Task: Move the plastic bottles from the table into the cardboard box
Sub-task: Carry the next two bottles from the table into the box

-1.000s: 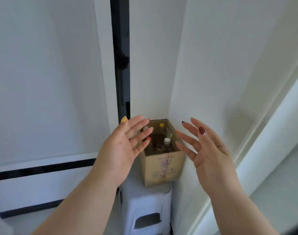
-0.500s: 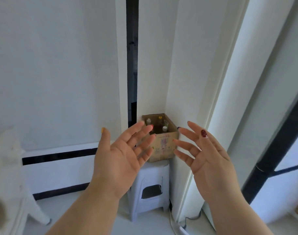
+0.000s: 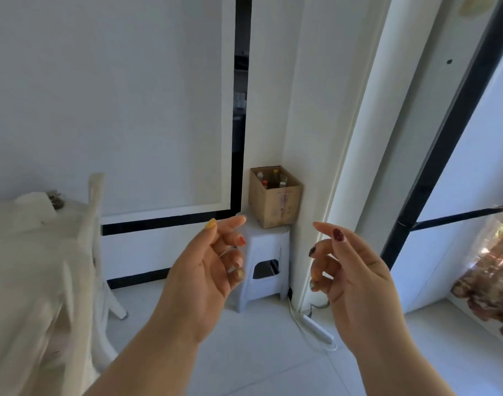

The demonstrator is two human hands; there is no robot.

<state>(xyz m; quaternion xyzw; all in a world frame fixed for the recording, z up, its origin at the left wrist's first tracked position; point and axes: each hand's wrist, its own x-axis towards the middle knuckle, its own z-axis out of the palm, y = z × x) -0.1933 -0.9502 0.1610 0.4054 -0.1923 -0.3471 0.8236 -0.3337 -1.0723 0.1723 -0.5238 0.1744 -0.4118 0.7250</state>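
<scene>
White room corner, pale tiled floor (image 3: 258, 364), black-edged wall panel (image 3: 130, 110) at left, tall glazed door frame (image 3: 433, 155) at right. In the corner, a small white plastic stool (image 3: 266, 264) standing on the floor against the wall. On top of the stool, an open cardboard box (image 3: 276, 200), upright, pushed into the corner. Inside the box, several plastic bottles (image 3: 273, 180) standing upright with caps showing, white, red and yellow among them; exact count too small to tell. At far left, a table draped in cream cloth (image 3: 30, 252), blurred, with white legs below. On the floor by the door frame, a white power strip (image 3: 318, 328) with its cable. At far right, a patterned brown curtain (image 3: 490, 278).

In the foreground, both arms raised, well short of the box. Left hand (image 3: 207, 270) palm inward, fingers loosely curled, holding nothing. Right hand (image 3: 347, 270) facing it, fingers likewise loosely curled, holding nothing. Painted nails in mixed colours on both.
</scene>
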